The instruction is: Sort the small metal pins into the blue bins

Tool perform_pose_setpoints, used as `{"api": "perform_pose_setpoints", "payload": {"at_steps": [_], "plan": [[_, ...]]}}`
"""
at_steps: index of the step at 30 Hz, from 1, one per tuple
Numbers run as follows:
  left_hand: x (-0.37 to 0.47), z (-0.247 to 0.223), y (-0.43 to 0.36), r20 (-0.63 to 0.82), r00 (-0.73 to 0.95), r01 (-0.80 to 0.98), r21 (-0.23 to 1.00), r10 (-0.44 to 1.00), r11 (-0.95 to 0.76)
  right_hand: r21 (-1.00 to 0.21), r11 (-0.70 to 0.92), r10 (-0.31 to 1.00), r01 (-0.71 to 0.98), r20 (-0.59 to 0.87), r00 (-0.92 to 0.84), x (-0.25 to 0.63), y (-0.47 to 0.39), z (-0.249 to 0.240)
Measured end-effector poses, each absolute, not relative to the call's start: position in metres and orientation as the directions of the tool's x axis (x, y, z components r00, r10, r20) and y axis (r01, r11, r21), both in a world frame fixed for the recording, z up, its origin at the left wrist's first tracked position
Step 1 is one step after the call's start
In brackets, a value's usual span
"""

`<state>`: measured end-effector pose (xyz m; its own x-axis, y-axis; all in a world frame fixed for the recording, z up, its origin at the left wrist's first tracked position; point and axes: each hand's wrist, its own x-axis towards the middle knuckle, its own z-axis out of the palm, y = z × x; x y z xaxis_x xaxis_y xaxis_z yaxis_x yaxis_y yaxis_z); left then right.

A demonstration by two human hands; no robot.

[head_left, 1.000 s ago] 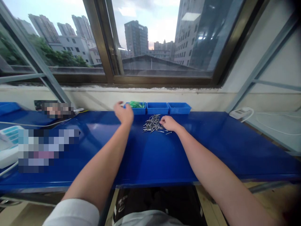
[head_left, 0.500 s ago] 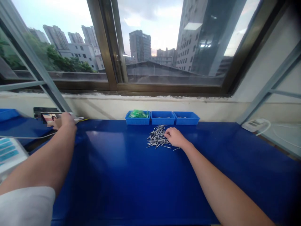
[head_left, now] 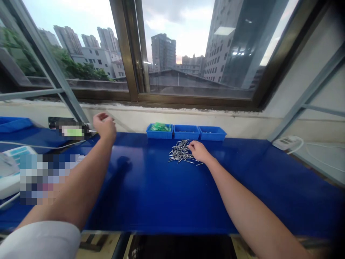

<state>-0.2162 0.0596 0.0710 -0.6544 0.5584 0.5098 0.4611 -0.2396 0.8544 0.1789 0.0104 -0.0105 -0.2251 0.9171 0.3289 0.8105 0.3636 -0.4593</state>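
Note:
A loose pile of thin metal pieces lies on the blue table. At the pile's right edge is my right hand, its fingers closed in a pinch; what they hold, if anything, is too small to name. My left hand hangs above the table's back left part, fingers curled and apart, with nothing seen in it. Behind the pile stand three blue bins: the left bin holds green packets, while the middle bin and the right bin hold a few small pieces.
Phones lie at the back left, partly blurred, by a metal shelf post. A white device with a cable stands at the left, near a blue tray. A white power strip is at the back right.
My left hand has lifted off the phone and moved right, over the table. My right hand stays at the pile. The view has shifted slightly, and the table's front edge now shows.

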Motion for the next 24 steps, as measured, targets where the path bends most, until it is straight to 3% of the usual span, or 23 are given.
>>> {"api": "perform_pose_setpoints", "payload": {"at_steps": [1,4,7,9,13,15,24], "plan": [[-0.193,0.072,0.057,0.467,-0.655,0.393,0.882,0.594,-0.260,-0.493,0.365,0.917,0.790,0.338,-0.212,0.179,0.010,-0.009],[-0.120,0.071,0.043,0.424,-0.401,0.348,0.890,0.812,-0.294,-0.566,0.416,0.896,0.712,0.389,-0.214,0.176,0.005,-0.003],[-0.056,0.065,0.025,0.340,0.093,0.508,0.792,0.936,-0.338,-0.648,0.482,0.871,0.591,0.431,-0.237,0.173,0.001,0.002],[-0.026,0.056,0.014,0.332,0.227,0.625,0.671,0.916,-0.398,-0.693,0.496,0.865,0.523,0.451,-0.222,0.171,-0.001,0.003],[0.002,0.036,-0.001,0.366,0.329,0.747,0.463,0.871,-0.477,-0.748,0.504,0.858,0.432,0.492,-0.149,0.168,-0.002,0.005],[0.005,0.029,-0.005,0.360,0.365,0.750,0.433,0.859,-0.500,-0.756,0.497,0.858,0.427,0.503,-0.108,0.168,-0.002,0.007],[0.005,0.024,-0.008,0.363,0.283,0.644,0.614,0.888,-0.456,-0.775,0.536,0.839,0.334,0.534,-0.107,0.163,-0.006,0.013]]}}
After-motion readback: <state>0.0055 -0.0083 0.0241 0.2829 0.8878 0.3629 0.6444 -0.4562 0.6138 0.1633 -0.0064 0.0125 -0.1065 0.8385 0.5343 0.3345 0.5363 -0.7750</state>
